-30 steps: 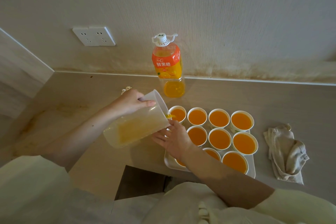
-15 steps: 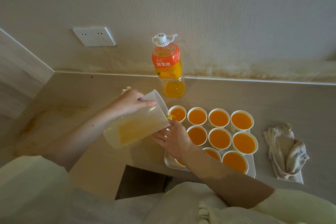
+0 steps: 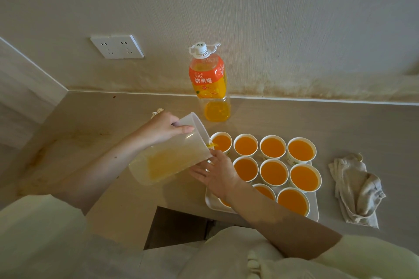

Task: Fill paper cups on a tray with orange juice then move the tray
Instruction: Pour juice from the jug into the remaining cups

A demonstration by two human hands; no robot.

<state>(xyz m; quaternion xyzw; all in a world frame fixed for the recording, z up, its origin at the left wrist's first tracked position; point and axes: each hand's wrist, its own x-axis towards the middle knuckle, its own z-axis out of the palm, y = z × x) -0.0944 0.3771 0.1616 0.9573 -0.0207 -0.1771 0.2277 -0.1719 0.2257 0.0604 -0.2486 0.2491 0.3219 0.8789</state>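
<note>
As left hand point(image 3: 166, 128) gripped the tilted jug point(image 3: 172, 161), flat right hand point(image 3: 218, 175) bracing it, back-left paper cup point(image 3: 223, 142) filled; next probably needed levelling the jug.

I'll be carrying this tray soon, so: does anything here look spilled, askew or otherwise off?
No spill shows. The paper cups on the white tray are filled close to the rim, and the tray sits close to the front edge of the beige counter. Brownish stains mark it at left, beyond the tilted translucent jug.

crumpled cloth point(image 3: 356, 188), wall socket point(image 3: 116, 46)
</note>
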